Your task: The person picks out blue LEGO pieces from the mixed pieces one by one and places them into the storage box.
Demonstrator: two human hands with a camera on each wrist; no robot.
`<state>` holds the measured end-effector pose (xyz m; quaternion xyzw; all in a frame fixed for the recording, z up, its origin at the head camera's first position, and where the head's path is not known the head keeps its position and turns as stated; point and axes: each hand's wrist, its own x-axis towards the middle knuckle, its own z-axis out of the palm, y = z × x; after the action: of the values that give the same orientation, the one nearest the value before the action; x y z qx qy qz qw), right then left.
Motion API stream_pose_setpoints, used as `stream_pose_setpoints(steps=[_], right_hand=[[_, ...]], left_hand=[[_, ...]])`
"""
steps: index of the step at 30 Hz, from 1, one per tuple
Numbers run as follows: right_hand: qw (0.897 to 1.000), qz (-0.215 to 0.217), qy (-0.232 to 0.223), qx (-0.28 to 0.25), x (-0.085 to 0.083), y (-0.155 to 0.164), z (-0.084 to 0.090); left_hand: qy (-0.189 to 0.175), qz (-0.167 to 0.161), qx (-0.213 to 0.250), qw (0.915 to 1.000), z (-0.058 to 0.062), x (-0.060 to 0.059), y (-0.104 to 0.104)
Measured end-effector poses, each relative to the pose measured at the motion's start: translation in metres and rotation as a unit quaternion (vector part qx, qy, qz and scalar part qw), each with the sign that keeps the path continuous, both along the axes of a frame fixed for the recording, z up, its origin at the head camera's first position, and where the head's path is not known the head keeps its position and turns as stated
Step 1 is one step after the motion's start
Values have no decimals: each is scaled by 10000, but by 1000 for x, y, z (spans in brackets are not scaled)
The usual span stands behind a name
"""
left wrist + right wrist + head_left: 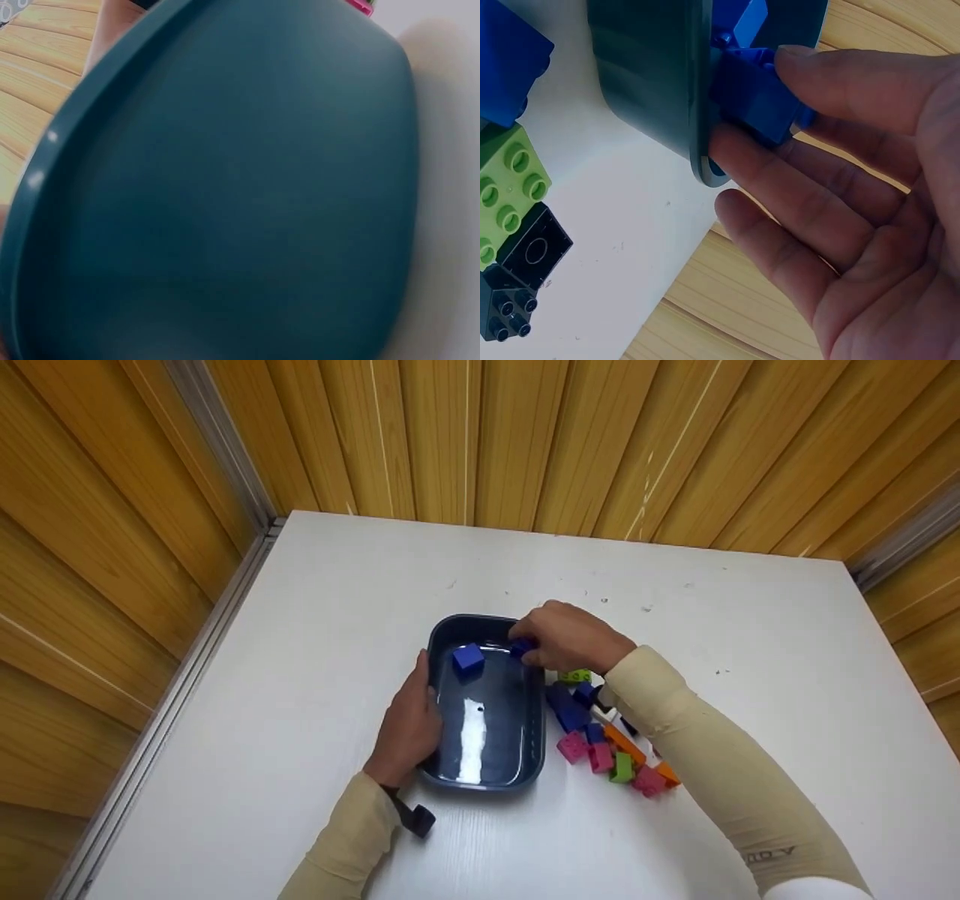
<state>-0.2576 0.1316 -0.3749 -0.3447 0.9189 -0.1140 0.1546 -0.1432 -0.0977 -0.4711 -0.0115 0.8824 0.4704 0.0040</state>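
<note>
Over the far right corner of the dark blue tray, the gripped block was held within the rim's outline, pinched between the thumb and fingers of the right hand, the nearer of the two. To its left, the second blue block was seen on the tray floor. Against the left wall, the left hand was laid, its fingers fairly straight. The tray's long axis was aligned front to back; the gripped block's long axis and stud direction could not be told.
</note>
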Motion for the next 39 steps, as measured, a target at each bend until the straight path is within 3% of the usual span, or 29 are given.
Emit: stream_pose_setpoints(steps=[39], right_hand=[[9997,7,198,128,-13,-24,-6]], left_hand=[[129,-52,-160,9998,1,3,-1]])
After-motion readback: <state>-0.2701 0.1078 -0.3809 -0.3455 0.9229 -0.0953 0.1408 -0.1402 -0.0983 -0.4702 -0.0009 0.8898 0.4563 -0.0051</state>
